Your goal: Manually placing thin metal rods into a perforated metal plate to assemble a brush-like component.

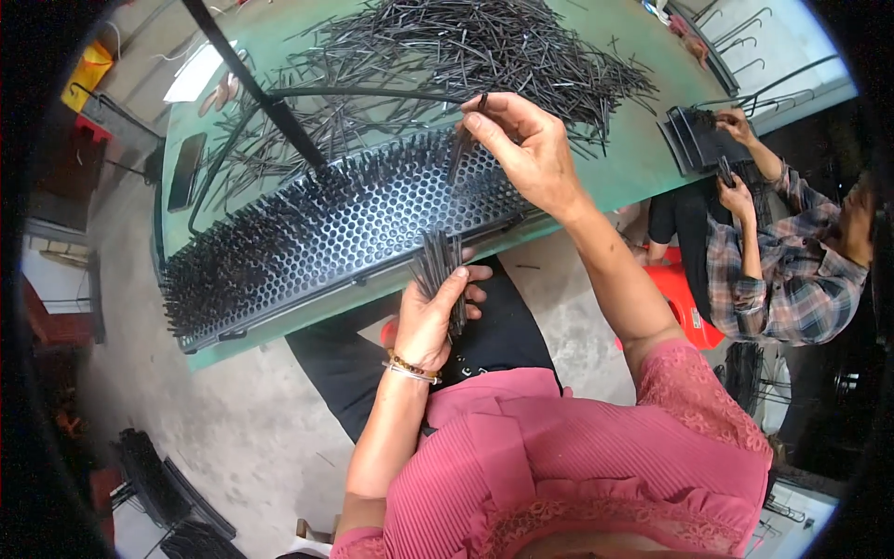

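Observation:
My left hand (430,317) is closed round a bundle of thin dark strips (436,261), which stick up past the thumb and hang below the fingers. A long curved panel (372,221) with rows of round holes lies in front of me. Dark bristle tufts (228,256) stand along its far side and crowd its left end; the nearer middle shows bare holes. Over the panel's right part, my right hand (540,154) pinches a dark strip between thumb and forefinger. Its lower end blurs against the bristles, so I cannot tell whether it sits in a hole.
A large heap of loose dark strips (494,51) covers the far part of the green table (633,163). A black post (270,102) rises behind the panel. A phone (187,171) lies at the left. At the right, a co-worker (782,270) handles a dark part beside a red stool (684,303).

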The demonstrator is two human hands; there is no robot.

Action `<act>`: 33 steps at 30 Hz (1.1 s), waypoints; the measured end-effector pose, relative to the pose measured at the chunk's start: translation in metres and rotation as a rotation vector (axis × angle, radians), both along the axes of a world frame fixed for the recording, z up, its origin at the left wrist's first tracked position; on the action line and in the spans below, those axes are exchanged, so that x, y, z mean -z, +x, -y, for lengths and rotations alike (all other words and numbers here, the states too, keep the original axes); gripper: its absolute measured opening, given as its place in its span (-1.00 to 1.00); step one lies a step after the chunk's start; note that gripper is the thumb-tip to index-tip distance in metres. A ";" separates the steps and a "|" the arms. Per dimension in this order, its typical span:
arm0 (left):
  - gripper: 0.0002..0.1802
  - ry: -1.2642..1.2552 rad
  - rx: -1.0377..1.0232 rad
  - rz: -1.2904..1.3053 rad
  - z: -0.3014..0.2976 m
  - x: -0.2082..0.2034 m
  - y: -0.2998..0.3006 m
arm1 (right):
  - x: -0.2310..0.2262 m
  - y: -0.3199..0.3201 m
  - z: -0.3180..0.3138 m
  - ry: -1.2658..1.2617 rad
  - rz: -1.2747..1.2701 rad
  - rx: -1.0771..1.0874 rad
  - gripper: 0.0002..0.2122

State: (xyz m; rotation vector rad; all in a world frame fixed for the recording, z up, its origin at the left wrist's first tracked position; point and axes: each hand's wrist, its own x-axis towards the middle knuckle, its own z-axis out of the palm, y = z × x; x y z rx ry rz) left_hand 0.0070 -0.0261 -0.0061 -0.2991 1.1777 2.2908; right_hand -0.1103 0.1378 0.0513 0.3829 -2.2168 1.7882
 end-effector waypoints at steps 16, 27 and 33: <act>-0.70 0.115 -0.071 0.021 0.024 0.001 0.012 | 0.006 -0.002 0.090 0.086 -0.207 -0.234 -0.86; -0.68 0.115 -0.114 0.012 0.035 0.007 0.017 | 0.016 -0.008 0.108 0.218 -0.313 -0.232 -0.85; -0.67 0.125 -0.111 0.003 0.035 0.009 0.016 | 0.019 -0.007 0.102 0.253 -0.310 -0.095 -0.84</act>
